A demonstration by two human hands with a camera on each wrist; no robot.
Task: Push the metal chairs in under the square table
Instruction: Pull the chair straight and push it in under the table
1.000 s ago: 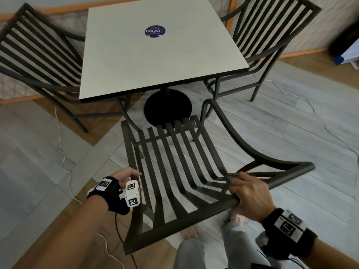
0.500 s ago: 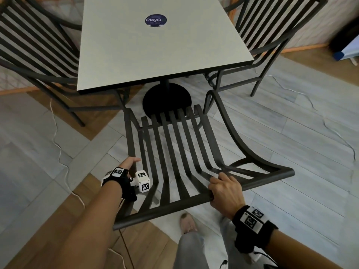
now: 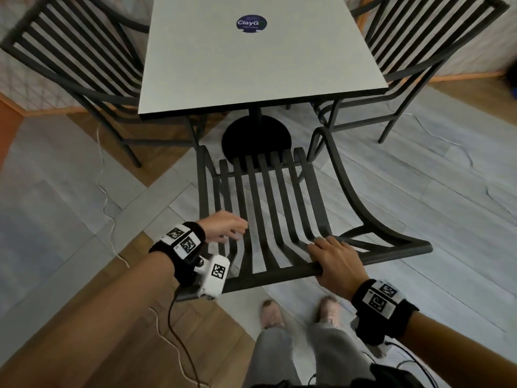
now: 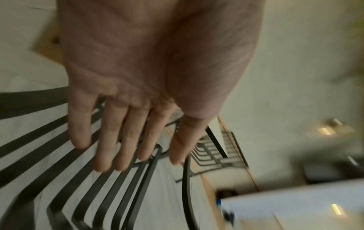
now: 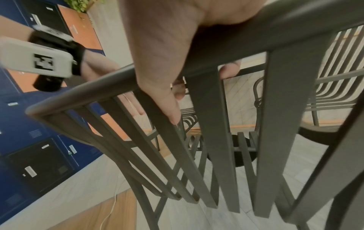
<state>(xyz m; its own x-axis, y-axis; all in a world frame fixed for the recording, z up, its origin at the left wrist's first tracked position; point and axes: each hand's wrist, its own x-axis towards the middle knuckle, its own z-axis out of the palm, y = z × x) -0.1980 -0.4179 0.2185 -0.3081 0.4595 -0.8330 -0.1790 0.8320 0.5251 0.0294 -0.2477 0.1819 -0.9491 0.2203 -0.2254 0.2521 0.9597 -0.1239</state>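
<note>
The square white table (image 3: pixel 260 60) stands ahead on a black round base (image 3: pixel 256 141). A dark metal slatted chair (image 3: pixel 268 208) faces it, its seat front close to the base. My right hand (image 3: pixel 334 259) grips the chair's top rail (image 3: pixel 274 278), fingers curled round it (image 5: pixel 177 65). My left hand (image 3: pixel 226 229) is open, fingers straight over the back slats (image 4: pixel 122 140); whether it touches them I cannot tell. Two more metal chairs sit at the table, one on the left (image 3: pixel 78 65) and one on the right (image 3: pixel 419 51).
Thin cables trail over the floor at the left (image 3: pixel 106 197) and right (image 3: pixel 447 141). My feet (image 3: pixel 271 312) stand just behind the chair. Blue lockers (image 5: pixel 29 140) line the wall to the left.
The chair has slid forward toward the table and straightened. My left hand has left the chair's left side and moved over the back slats. My right hand has kept its grip on the top rail.
</note>
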